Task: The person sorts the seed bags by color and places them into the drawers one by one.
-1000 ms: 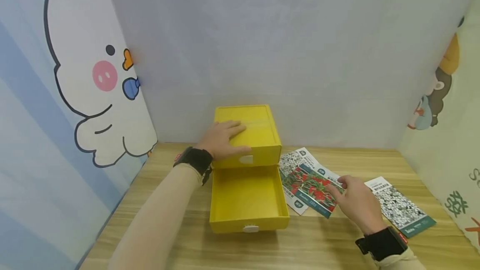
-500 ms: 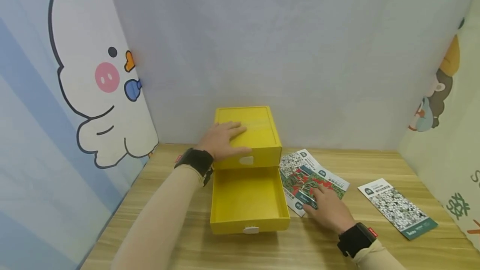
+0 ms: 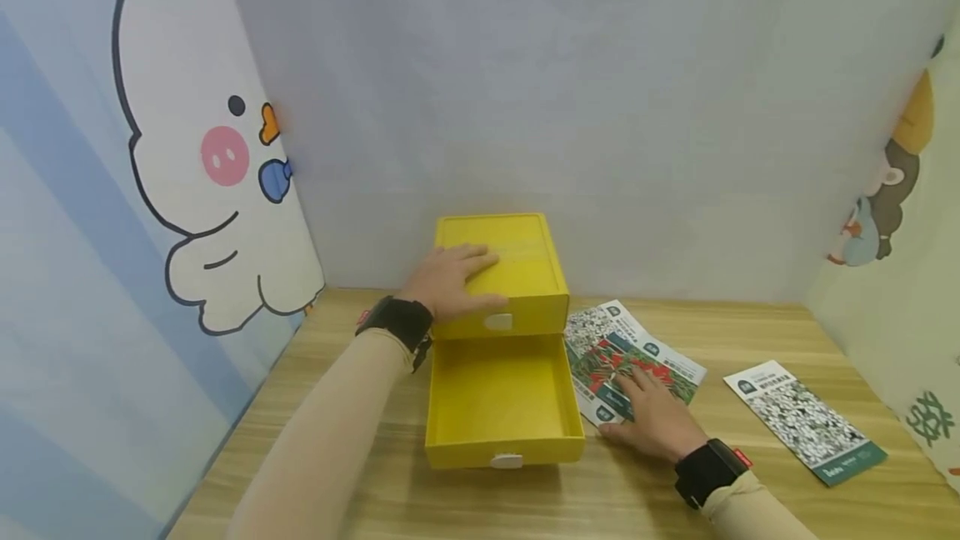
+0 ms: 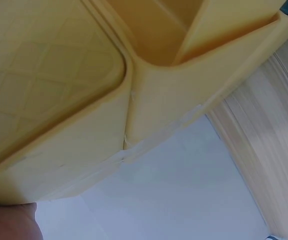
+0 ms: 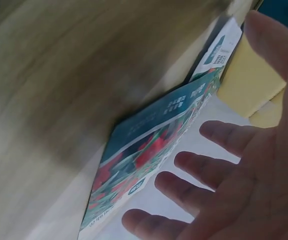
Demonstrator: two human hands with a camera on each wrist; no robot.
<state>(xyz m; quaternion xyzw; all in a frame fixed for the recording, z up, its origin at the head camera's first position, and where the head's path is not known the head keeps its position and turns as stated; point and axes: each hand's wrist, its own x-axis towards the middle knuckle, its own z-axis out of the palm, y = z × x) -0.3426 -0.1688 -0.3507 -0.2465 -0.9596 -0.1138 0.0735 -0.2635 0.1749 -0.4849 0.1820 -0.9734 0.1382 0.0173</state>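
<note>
My left hand [image 3: 453,283] rests with spread fingers on top of a yellow two-drawer box [image 3: 536,313], its thumb along the front edge. Below, the bottom drawer [image 3: 506,452] is pulled out and shows a bare yellow inside. My right hand [image 3: 658,419] reaches over a seed packet with red flowers [image 3: 603,361], which partly covers white-flower packets [image 3: 588,325] beside the box. In the right wrist view, the fingers are spread and relaxed, with nothing gripped, close to the red-flower packet [image 5: 149,155]. In the left wrist view, only a bit of that hand shows under the box [image 4: 59,170].
Farther right, another white-flower packet [image 3: 806,423] lies alone on the wooden table [image 3: 525,511]. A grey curtain [image 3: 600,107] hangs behind the box, and printed cloth walls [image 3: 187,407] stand at either side.
My right hand has let go of the red-flower packet after shifting it left and back onto the other packets. The hand now sits farther left. My left hand has stayed on the box.
</note>
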